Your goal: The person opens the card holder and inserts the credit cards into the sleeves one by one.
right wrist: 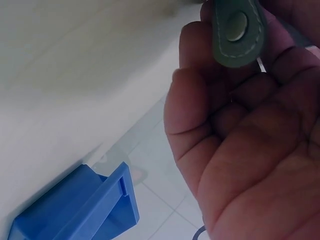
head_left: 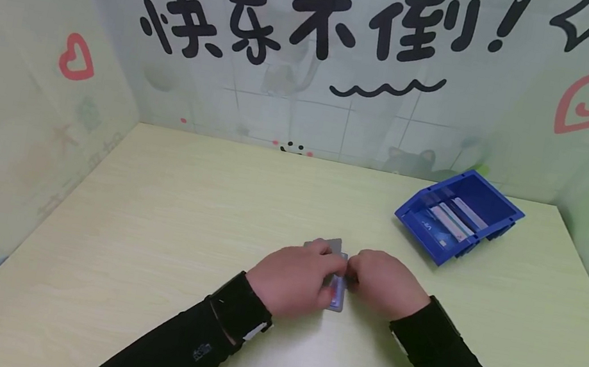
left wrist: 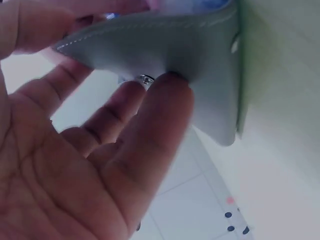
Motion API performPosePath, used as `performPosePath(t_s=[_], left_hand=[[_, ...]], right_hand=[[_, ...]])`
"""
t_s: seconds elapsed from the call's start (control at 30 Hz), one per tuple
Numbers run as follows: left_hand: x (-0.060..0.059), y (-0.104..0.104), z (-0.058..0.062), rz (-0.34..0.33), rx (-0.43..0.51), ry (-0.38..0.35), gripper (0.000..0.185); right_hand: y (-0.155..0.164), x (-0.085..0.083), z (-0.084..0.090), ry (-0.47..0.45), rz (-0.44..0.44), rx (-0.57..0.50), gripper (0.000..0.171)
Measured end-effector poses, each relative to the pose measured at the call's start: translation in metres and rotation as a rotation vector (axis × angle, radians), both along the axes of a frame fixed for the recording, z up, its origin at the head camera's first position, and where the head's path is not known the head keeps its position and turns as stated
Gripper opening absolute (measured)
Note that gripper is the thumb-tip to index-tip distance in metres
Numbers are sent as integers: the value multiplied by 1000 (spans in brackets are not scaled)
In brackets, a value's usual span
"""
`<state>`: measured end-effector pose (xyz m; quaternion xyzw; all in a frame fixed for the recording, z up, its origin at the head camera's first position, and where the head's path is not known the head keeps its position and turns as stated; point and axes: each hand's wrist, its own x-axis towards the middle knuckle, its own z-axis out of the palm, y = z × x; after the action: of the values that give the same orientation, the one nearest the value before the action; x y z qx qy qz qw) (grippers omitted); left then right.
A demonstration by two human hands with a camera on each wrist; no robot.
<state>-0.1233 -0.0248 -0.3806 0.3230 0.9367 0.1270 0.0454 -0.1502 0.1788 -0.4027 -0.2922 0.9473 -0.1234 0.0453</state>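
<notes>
Grey card holder [head_left: 338, 276] lies on the table [head_left: 145, 236] near centre, between both hands. Left hand [head_left: 293, 277] grips it from 9 o'clock, fingers curled under the leather body [left wrist: 165, 50]. Right hand [head_left: 385, 284] grips from 3 o'clock, fingers curled round the snap tab [right wrist: 236, 31]. Long axis runs 12 to 6 o'clock; a blue card edge shows toward 6. Blue bin [head_left: 458, 216] sits well apart at 2 o'clock, tilted, with several cards [head_left: 448, 221] stacked on edge inside
</notes>
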Motion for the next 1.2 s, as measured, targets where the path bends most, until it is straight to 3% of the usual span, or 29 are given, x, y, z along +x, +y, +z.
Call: performPosePath(t_s=[0.27, 0.43, 0.73, 1.2], left_hand=[[-5, -9, 13, 130, 90, -60, 11], [-8, -15, 19, 231, 85, -51, 18], [-15, -22, 16, 350, -57, 109, 31], [-17, -20, 5, 342, -210, 48, 32]], right_hand=[[-3, 0, 2, -82, -57, -7, 6], [-5, 0, 3, -110, -75, 20, 19], [-5, 0, 2, -105, -78, 56, 22], [-4, 1, 2, -86, -56, 61, 19]])
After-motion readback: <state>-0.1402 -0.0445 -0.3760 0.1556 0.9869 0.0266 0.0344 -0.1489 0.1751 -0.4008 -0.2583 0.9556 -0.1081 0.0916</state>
